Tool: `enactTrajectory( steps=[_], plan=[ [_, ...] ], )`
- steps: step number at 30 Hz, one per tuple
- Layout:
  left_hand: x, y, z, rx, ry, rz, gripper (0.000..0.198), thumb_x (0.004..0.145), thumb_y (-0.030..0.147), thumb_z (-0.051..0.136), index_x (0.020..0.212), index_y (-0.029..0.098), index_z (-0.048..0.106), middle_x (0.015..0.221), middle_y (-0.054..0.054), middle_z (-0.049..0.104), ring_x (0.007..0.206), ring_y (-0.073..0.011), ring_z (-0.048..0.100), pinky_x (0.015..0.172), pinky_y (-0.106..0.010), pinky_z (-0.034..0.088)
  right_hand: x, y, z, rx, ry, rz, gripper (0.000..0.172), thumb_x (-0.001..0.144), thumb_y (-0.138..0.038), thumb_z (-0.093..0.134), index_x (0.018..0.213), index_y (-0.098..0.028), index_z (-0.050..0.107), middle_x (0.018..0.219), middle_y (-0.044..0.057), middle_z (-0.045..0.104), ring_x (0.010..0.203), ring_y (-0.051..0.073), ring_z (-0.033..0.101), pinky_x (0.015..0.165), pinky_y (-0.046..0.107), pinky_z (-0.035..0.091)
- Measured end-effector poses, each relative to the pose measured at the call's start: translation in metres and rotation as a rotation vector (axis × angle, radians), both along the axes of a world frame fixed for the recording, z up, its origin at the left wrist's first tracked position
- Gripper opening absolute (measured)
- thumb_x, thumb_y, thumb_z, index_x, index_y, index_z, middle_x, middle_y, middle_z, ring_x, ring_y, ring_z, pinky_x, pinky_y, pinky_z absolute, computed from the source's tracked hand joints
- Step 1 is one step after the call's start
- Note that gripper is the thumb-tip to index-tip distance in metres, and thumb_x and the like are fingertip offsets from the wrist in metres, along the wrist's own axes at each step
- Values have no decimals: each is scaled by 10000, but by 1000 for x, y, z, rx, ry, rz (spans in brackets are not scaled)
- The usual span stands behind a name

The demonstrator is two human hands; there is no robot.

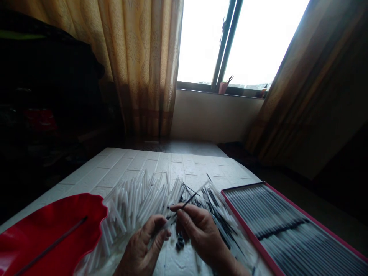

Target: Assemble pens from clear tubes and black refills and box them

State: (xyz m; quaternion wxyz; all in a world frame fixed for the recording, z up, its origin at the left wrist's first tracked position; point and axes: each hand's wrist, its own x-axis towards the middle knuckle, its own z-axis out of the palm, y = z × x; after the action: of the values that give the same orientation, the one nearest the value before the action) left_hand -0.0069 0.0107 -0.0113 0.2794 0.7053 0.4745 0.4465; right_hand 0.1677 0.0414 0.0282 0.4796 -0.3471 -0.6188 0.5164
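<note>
My left hand (143, 242) is closed on a translucent pen barrel (170, 221), gripped between thumb and fingers. In my right hand (201, 232), thumb and forefinger pinch a thin dark pen refill (190, 199), one end of it close to the barrel's tip. Whether the refill's end is inside the barrel I cannot tell. Behind my left hand lies a heap of loose clear barrels (135, 203). Dark refills (220, 218) are strewn beside my right hand. Between my hands, small black pen parts (179, 242) lie on the table.
A red scalloped dish (89, 234) at the left holds one dark-cored pen (54, 245). At the right, a pink-edged box (243, 226) contains rows of pens (276, 209). The table has a white brick-patterned cover (138, 163). Curtains (140, 76) and a window stand beyond.
</note>
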Motion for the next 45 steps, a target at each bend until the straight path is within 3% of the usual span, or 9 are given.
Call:
enactTrajectory(
  steps=[5,8,12,16,20,26,34,38,45],
  plan=[
    [1,-3,10,42,10,-104,144,975,252,474,1098,273,546,939,-7,736,879,-175,719,766,-226,540,6,-7,11,157,-284,24,352,929,-393,496,1118,-159,678,610,-3,605,497,89,492,485,201,393],
    [2,-5,13,55,-83,-96,152,980,268,478,1116,294,539,934,14,742,883,-160,718,797,-221,531,16,-4,20,143,-277,33,402,943,-396,457,1222,-147,603,619,-10,600,493,92,485,501,211,411],
    [4,-7,14,-22,-300,-54,201,976,414,474,1100,276,551,924,8,740,883,-172,716,823,-255,536,29,9,20,101,-216,-105,425,921,-454,462,1096,-117,652,612,-2,582,469,98,468,462,215,391],
    [9,-10,19,-69,-454,46,297,910,521,546,1021,248,584,850,16,715,829,-169,694,806,-256,529,35,19,12,170,-402,-206,298,885,-368,515,919,-148,713,677,37,651,591,148,585,563,245,445],
    [9,-10,21,-149,-471,42,359,881,560,562,1018,228,570,755,25,663,588,-122,614,562,-206,505,37,19,11,300,-796,-194,192,858,-240,556,837,-203,744,830,49,699,754,177,647,704,263,450],
    [6,2,12,-355,-415,-62,591,802,698,535,1088,182,563,675,51,566,386,-53,467,376,-167,362,38,15,10,344,-1226,-104,204,841,-182,579,800,-274,757,831,7,685,757,163,647,642,242,389],
    [15,3,3,-547,-496,-113,658,719,714,607,1094,176,563,720,26,590,366,-50,501,289,-134,268,37,15,5,436,-1316,-58,206,841,-180,567,780,-275,739,829,-1,659,774,151,614,621,242,344],
    [15,4,5,-653,-523,-131,676,682,687,654,1120,186,535,746,25,590,389,-67,551,278,-125,304,34,16,6,451,-1343,-37,190,857,-212,560,786,-261,730,835,5,653,789,154,609,632,246,342],
    [13,4,4,-674,-540,-158,614,738,595,662,1193,205,530,769,11,601,399,-77,553,292,-146,265,28,19,7,437,-1382,-26,162,865,-208,556,777,-224,691,863,19,657,801,163,616,644,241,360]
  ],
)
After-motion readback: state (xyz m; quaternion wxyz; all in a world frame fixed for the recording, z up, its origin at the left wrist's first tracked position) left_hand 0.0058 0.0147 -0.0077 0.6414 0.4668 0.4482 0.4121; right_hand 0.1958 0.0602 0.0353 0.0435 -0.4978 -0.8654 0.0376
